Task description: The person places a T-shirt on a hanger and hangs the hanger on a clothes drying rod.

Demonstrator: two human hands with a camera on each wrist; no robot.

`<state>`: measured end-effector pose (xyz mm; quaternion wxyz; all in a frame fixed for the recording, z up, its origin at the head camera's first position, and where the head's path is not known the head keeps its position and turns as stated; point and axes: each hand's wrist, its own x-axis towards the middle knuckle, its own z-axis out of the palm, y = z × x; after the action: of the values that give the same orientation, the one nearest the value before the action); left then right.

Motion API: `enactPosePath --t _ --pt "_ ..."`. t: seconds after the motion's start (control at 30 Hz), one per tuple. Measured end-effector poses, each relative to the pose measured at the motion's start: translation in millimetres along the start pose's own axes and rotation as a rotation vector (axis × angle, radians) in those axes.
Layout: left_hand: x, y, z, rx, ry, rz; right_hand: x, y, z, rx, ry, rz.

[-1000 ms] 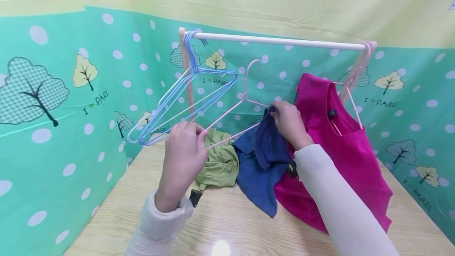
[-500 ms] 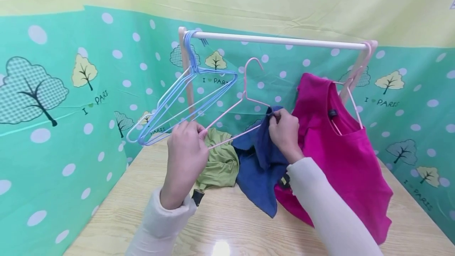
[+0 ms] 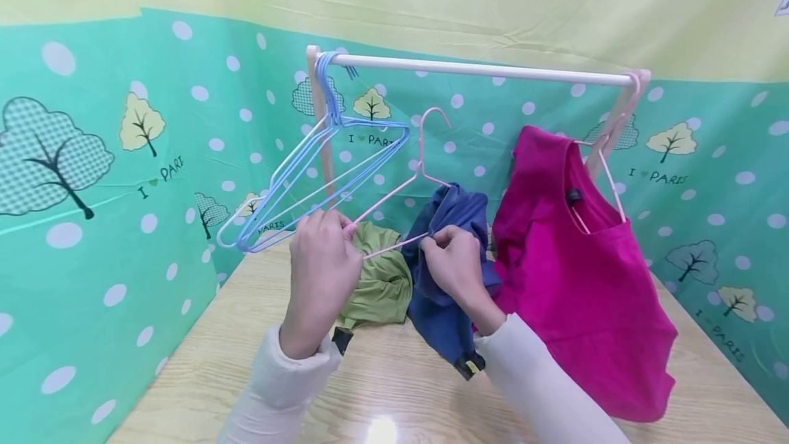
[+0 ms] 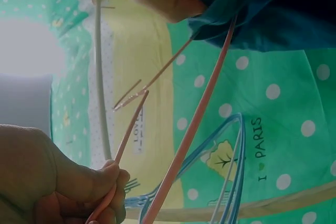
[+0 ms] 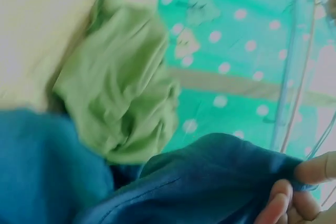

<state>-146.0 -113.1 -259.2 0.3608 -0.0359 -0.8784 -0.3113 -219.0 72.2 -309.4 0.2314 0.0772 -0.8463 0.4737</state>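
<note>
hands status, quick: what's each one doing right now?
Left hand: closed, holding the pink hanger by one end.
Right hand: closed, pinching the blue garment.

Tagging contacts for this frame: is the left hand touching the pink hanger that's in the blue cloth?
Touching. The left wrist view shows the left hand pinching the pink hanger between thumb and fingers.

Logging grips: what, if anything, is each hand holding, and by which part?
Left hand: pink hanger, near its left end. Right hand: blue garment, by an edge.
</note>
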Motion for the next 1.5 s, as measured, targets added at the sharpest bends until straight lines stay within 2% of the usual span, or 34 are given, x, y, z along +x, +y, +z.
enactPosePath --t 0.2,0.3,0.37,0.43,0.5,0.6,0.73,0.87,0.97,1.07,1.13,1.2,1.33,1.43,1.5 --pt "0.1 -1.7 -3.2 0.006 0.041 0.037 -9.4 -24.3 -7.9 0.212 -0.034 -0.069" --pt "0.4 -3.6 -8.9 0.002 0.078 0.066 -3.2 -26.8 -17.4 0.238 -0.007 -0.091" --pt "0.8 -4.9 -13.2 0.003 0.095 0.084 5.5 -24.1 -25.8 0.185 0.004 -0.097" --pt "1.2 -5.5 -16.7 0.008 0.094 0.096 15.6 -19.8 -35.4 0.096 -0.031 -0.092" --pt "1.1 -5.5 -18.9 0.019 0.074 0.097 26.3 -15.5 -43.5 0.023 -0.086 -0.092" --pt "0.8 -4.4 -19.3 0.033 0.036 0.090 42.1 -8.4 -49.5 -0.039 -0.102 -0.122" --pt "-1.1 -3.3 -16.8 0.042 0.003 0.097 62.5 6.2 -47.9 -0.089 -0.013 -0.285" --pt "-2.6 -2.6 -14.2 0.046 -0.005 0.107 78.5 20.4 -51.3 -0.293 -0.059 -0.457" --pt "-2.9 -1.7 -13.7 0.052 -0.004 0.106 85.9 28.4 -54.9 -0.419 -0.098 -0.533" --pt "-2.7 -1.3 -13.3 0.056 -0.005 0.095 89.6 37.5 -55.2 -0.473 -0.058 -0.579" --pt "-2.3 -1.0 -12.8 0.058 -0.002 0.086 89.6 43.0 -55.5 -0.498 -0.021 -0.567" --pt "-1.8 -0.9 -12.5 0.061 0.002 0.077 88.5 48.5 -56.2 -0.519 0.009 -0.521" --pt "-1.9 -0.5 -13.6 0.063 0.009 0.071 85.3 57.4 -59.1 -0.563 0.056 -0.364" --pt "-2.7 0.0 -15.3 0.066 0.013 0.073 84.1 61.8 -61.7 -0.577 0.059 -0.259" --pt "-3.0 0.3 -16.1 0.065 0.015 0.075 83.4 61.4 -62.6 -0.549 0.049 -0.211"
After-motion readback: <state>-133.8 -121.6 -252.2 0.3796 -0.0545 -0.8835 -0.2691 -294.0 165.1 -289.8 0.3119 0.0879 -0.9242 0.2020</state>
